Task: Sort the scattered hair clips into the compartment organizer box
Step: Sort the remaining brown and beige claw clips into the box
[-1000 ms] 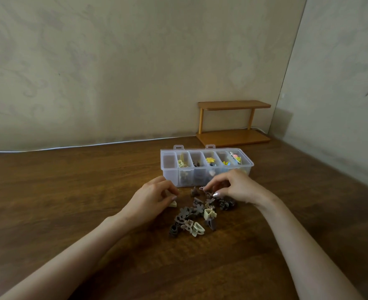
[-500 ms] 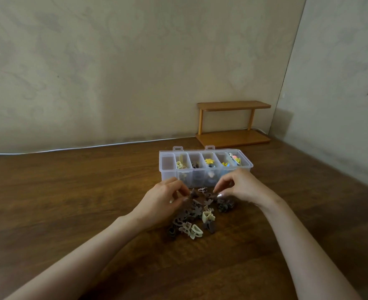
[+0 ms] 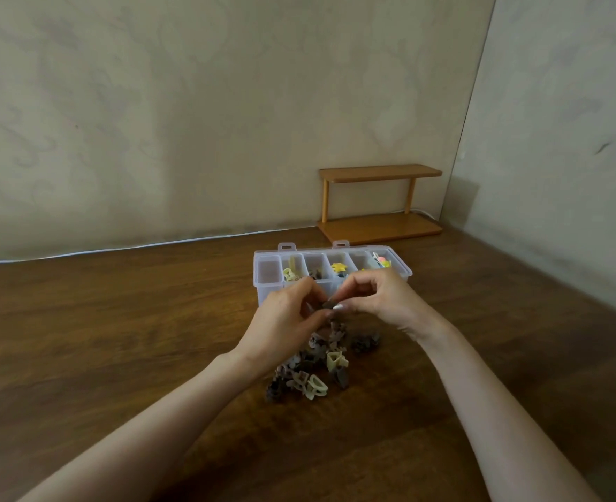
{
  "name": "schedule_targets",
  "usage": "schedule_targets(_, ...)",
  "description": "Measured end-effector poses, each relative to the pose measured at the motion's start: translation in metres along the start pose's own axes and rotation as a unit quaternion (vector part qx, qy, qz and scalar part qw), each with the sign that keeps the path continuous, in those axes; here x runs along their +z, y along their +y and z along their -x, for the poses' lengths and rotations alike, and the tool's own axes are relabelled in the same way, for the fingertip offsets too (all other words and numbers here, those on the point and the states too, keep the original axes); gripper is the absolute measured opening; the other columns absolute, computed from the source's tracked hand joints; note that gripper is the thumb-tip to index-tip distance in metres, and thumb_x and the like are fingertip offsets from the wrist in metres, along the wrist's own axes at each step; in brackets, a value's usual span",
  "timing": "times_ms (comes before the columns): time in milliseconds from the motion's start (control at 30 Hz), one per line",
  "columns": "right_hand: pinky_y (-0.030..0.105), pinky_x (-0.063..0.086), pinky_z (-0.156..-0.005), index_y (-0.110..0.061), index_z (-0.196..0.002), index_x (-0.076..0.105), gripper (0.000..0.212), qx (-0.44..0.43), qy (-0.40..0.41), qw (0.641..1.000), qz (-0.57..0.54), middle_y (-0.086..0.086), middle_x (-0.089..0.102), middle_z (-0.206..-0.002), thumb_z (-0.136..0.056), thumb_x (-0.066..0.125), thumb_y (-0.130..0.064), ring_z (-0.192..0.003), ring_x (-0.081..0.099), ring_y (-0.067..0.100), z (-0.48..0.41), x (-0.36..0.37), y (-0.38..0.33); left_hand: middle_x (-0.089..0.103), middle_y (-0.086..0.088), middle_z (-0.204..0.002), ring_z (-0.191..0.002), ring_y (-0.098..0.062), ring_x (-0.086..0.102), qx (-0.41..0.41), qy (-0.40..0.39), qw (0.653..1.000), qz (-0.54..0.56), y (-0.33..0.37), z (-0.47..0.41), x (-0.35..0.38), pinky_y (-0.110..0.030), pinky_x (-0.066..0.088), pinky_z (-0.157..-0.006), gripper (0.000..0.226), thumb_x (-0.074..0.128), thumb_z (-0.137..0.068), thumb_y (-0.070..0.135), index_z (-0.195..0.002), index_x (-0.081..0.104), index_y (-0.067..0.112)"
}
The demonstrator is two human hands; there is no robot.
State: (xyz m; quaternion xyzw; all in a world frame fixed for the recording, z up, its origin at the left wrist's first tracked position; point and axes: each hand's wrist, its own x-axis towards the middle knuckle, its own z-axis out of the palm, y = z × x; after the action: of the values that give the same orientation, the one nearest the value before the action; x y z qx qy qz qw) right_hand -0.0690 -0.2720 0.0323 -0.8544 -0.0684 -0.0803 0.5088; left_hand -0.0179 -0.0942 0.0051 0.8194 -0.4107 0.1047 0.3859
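Observation:
A clear plastic organizer box [image 3: 268, 275] with several compartments stands open on the wooden table; cream, brown, yellow and pink clips lie in some of them. A pile of small brown and cream hair clips [image 3: 317, 367] lies in front of the box. My left hand [image 3: 284, 320] and my right hand [image 3: 378, 302] meet just above the pile, in front of the box. Their fingertips pinch a small dark brown clip [image 3: 330, 304] between them. The hands hide the box's front wall and the far part of the pile.
A small two-tier wooden shelf [image 3: 378, 204] stands at the back right against the wall. A white cable [image 3: 118, 248] runs along the table's far edge. Walls close the back and the right side.
Both hands rose from the pile and came together. The left hand moved right, and the two now hold a dark brown clip between their fingertips.

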Motion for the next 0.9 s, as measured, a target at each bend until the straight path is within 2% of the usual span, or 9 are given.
schedule_targets(133, 0.024, 0.049, -0.083, -0.024, -0.086, 0.070, 0.018, 0.028, -0.031, 0.997, 0.070, -0.008, 0.069, -0.091, -0.079, 0.070, -0.008, -0.092, 0.063, 0.005, 0.001, -0.015, 0.008, 0.061, 0.012, -0.091, -0.081, 0.000, 0.058, -0.019, 0.068, 0.997, -0.020, -0.003, -0.008, -0.013, -0.016, 0.049, -0.068, 0.011, 0.061, -0.085, 0.021, -0.094, 0.056, 0.024)
schedule_targets(267, 0.024, 0.044, -0.082, -0.027, -0.092, 0.070, 0.015, 0.086, -0.112, 0.978, 0.154, -0.009, 0.067, -0.099, -0.079, 0.072, -0.020, -0.096, 0.059, 0.004, 0.006, -0.032, 0.019, 0.065, 0.005, -0.091, -0.082, -0.011, 0.060, -0.078, 0.157, 0.983, -0.047, -0.013, -0.033, -0.029, -0.028, 0.053, -0.069, 0.011, 0.062, -0.086, 0.021, -0.095, 0.057, 0.020)
schedule_targets(367, 0.026, 0.042, -0.085, -0.032, -0.097, 0.068, 0.021, 0.120, -0.153, 0.968, 0.160, -0.010, 0.065, -0.104, -0.079, 0.072, -0.023, -0.100, 0.057, 0.004, 0.007, -0.036, 0.021, 0.065, 0.003, -0.093, -0.086, -0.014, 0.059, -0.120, 0.124, 0.979, -0.105, -0.026, -0.052, -0.031, -0.032, 0.051, -0.068, 0.008, 0.060, -0.088, 0.026, -0.093, 0.060, 0.019)
schedule_targets(500, 0.020, 0.037, -0.074, -0.037, -0.097, 0.065, 0.028, 0.127, -0.186, 0.957, 0.181, -0.013, 0.061, -0.101, -0.077, 0.074, -0.020, -0.091, 0.055, 0.001, 0.004, -0.029, 0.022, 0.065, 0.000, -0.101, -0.098, -0.018, 0.055, -0.134, 0.057, 0.978, -0.148, -0.039, -0.058, -0.027, -0.033, 0.048, -0.072, 0.014, 0.056, -0.090, 0.026, -0.095, 0.066, 0.018)
schedule_targets(667, 0.025, 0.041, -0.079, -0.035, -0.092, 0.065, 0.024, 0.119, -0.178, 0.959, 0.184, -0.008, 0.060, -0.107, -0.076, 0.075, -0.020, -0.097, 0.054, 0.004, 0.003, -0.025, 0.024, 0.063, -0.001, -0.110, -0.105, -0.018, 0.051, -0.107, 0.079, 0.982, -0.132, -0.037, -0.047, -0.029, -0.025, 0.039, -0.075, 0.022, 0.047, -0.093, 0.006, -0.101, 0.065, 0.017)
schedule_targets(767, 0.021, 0.039, -0.073, -0.031, -0.093, 0.065, 0.022, 0.118, -0.160, 0.964, 0.176, -0.011, 0.059, -0.101, -0.077, 0.074, -0.020, -0.091, 0.054, 0.004, 0.003, -0.024, 0.023, 0.063, 0.003, -0.106, -0.100, -0.014, 0.053, -0.076, 0.091, 0.987, -0.113, -0.030, -0.037, -0.028, -0.023, 0.041, -0.076, 0.021, 0.049, -0.091, 0.006, -0.097, 0.063, 0.020)
schedule_targets(900, 0.020, 0.043, -0.076, -0.027, -0.091, 0.065, 0.022, 0.097, -0.096, 0.983, 0.120, -0.009, 0.063, -0.098, -0.076, 0.075, -0.016, -0.093, 0.059, 0.005, 0.002, -0.024, 0.024, 0.060, 0.009, -0.100, -0.090, -0.008, 0.052, -0.026, 0.078, 0.992, -0.095, -0.015, -0.021, -0.020, -0.018, 0.042, -0.073, 0.017, 0.055, -0.089, 0.009, -0.097, 0.062, 0.021)
